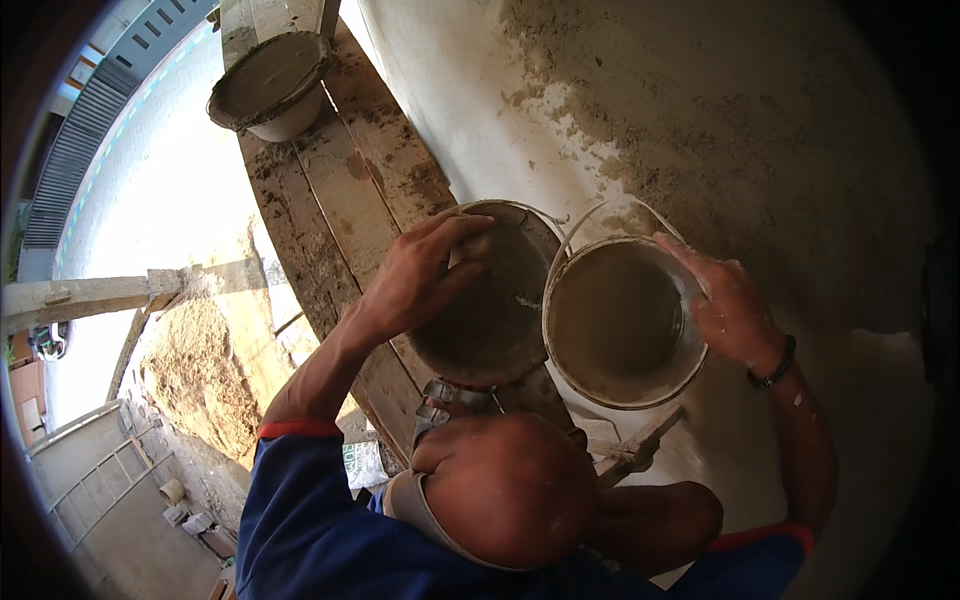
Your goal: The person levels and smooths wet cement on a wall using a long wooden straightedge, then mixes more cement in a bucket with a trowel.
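Note:
My left hand (425, 275) lies over the left rim of a round, dark bucket (465, 378), its fingers curled inward. That bucket stands on the planks and has grey, wet-looking material inside. Just to its right is a pale bucket (625, 404) with smooth grey-brown contents. My right hand (735, 305) grips this bucket's right rim, the index finger stretched along the edge by the wire handle (610, 203). The two buckets touch or nearly touch at their rims. I cannot tell whether the pale one rests on anything.
The plank platform (340, 220) runs to the far left, carrying a mortar-filled basin (290, 122). A partly plastered wall (660, 120) rises on the right. My bent knees (520, 490) are close below. A sand heap (195, 370) and a ladder (100, 480) are lower left.

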Motion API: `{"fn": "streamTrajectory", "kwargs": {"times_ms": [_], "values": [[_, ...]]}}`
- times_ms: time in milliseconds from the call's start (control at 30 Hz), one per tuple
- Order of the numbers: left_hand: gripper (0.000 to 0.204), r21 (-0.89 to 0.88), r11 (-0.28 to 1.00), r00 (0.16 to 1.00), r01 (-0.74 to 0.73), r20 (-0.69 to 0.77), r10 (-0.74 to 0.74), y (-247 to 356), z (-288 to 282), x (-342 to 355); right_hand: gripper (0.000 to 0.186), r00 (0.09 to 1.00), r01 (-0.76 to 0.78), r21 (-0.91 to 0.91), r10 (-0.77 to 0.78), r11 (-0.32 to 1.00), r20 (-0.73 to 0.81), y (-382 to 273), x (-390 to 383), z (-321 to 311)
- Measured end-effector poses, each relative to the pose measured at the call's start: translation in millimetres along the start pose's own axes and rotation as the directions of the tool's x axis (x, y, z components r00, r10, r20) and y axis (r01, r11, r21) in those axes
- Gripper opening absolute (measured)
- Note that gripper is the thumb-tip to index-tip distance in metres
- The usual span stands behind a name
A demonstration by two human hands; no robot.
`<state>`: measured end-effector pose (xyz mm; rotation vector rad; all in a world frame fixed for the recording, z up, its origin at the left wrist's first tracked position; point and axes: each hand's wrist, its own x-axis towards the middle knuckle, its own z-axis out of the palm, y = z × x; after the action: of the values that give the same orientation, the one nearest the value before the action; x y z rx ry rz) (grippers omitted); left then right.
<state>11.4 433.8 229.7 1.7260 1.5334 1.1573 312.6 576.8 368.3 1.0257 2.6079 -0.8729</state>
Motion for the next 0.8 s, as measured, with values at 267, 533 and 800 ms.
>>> {"fn": "streamTrajectory", "kwargs": {"times_ms": [267,533,800], "values": [[0.042,-0.095,0.994,0.979,-0.052,0.19,0.07,26.3,39.3,29.2,0.073,0.898,-0.184,0.298,0.284,0.936,-0.336,68.3,-114.2,26.8],[0.034,-0.17,0.985,0.918,0.013,0.392,0.055,40.7,67.9,25.2,0.064,0.682,-0.332,0.435,0.532,0.837,-0.503,132.0,-284.1,107.6],[0.044,0.05,0.996,0.893,0.068,0.442,-0.083,14.2,81.8,35.6,0.061,0.076,-0.314,0.894,0.948,0.318,-0.311,96.6,-453.2,277.2]]}}
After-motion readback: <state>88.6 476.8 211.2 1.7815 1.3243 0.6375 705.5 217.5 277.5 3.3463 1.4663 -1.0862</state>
